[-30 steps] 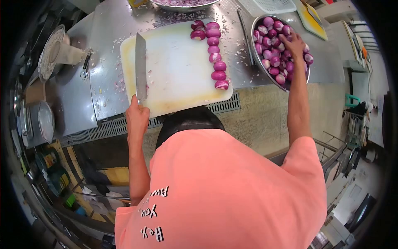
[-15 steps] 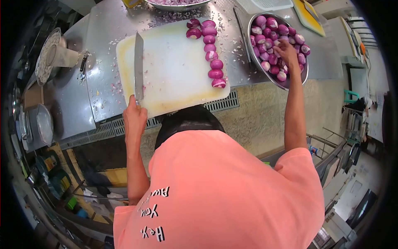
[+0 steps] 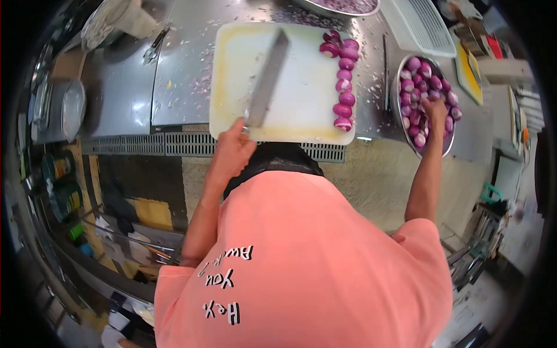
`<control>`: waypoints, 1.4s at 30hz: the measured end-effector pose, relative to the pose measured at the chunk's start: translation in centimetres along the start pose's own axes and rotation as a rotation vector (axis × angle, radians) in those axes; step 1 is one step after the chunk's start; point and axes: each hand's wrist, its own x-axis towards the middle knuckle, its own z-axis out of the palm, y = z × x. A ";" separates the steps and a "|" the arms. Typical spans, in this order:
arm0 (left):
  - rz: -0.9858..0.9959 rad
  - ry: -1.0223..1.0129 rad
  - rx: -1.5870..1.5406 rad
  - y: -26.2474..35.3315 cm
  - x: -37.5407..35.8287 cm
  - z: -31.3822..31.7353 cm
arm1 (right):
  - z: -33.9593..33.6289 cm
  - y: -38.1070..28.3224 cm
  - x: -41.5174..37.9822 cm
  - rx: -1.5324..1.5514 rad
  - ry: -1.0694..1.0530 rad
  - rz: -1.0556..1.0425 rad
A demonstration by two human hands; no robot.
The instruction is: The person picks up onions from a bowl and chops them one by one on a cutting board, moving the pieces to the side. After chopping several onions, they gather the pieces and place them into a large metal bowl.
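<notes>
My left hand (image 3: pixel 235 152) is closed round the handle of a broad cleaver (image 3: pixel 268 81), whose blade slants over the white cutting board (image 3: pixel 301 119). Along the board's right side runs a row of peeled red onions (image 3: pixel 343 85), with a few more bunched at its far end. To the right, a steel bowl (image 3: pixel 400 119) is full of red onions (image 3: pixel 419 87). My right hand (image 3: pixel 434 108) reaches into it, fingers curled down round an onion; the fingertips are partly hidden among the others.
At the back stands a bowl of chopped onion (image 3: pixel 348 6), beside a white plastic basket (image 3: pixel 420 26). A dark rod (image 3: pixel 386 72) lies between board and bowl. A yellow-edged board (image 3: pixel 469 72) is at the right. Onion bits litter the steel table (image 3: pixel 180 87); a small knife (image 3: pixel 155 46) lies left.
The cleaver has swung from nearly upright along the board's left edge to a slant over the board. My right hand stays in the onion bowl, its fingers more drawn in. The view has shifted.
</notes>
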 end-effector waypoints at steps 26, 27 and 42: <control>0.123 0.068 0.479 3.4 -2.7 -2.2 | 6.2 -37.7 -23.0 0.814 -0.026 -0.682; 0.135 0.037 0.520 3.6 -3.1 -2.1 | 6.2 -37.8 -23.0 0.816 -0.026 -0.676; 0.216 0.113 0.459 1.7 4.8 0.4 | 7.0 -38.1 -23.2 1.010 0.030 -0.831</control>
